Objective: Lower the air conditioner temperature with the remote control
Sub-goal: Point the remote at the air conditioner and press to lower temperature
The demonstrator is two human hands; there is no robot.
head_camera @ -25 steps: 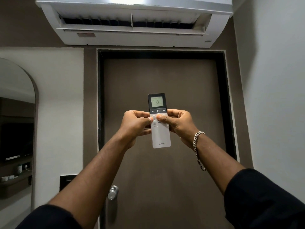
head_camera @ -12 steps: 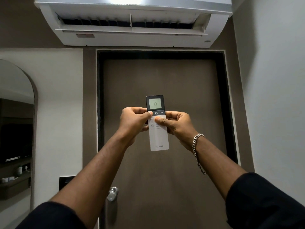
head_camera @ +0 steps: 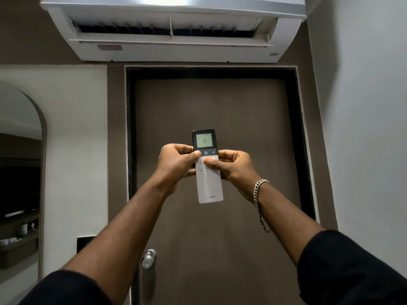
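I hold a slim white remote control point(head_camera: 209, 186) with a black top upright in front of me, and its lit screen reads 18. My left hand point(head_camera: 176, 164) grips its left side, with the thumb lying over the button left of the power key. My right hand point(head_camera: 233, 167) grips the right side, thumb resting across the white buttons lower down. The white air conditioner point(head_camera: 174, 34) hangs on the wall above, its flap open.
A brown door point(head_camera: 220, 111) in a dark frame faces me, with a metal knob point(head_camera: 149, 258) low on its left. An arched mirror point(head_camera: 19, 172) is on the left wall, a black switch plate point(head_camera: 84, 243) beside the door, a white wall on the right.
The screen number went from 19 to 18. My left thumb slid up onto the black strip. The remote dropped slightly in view.
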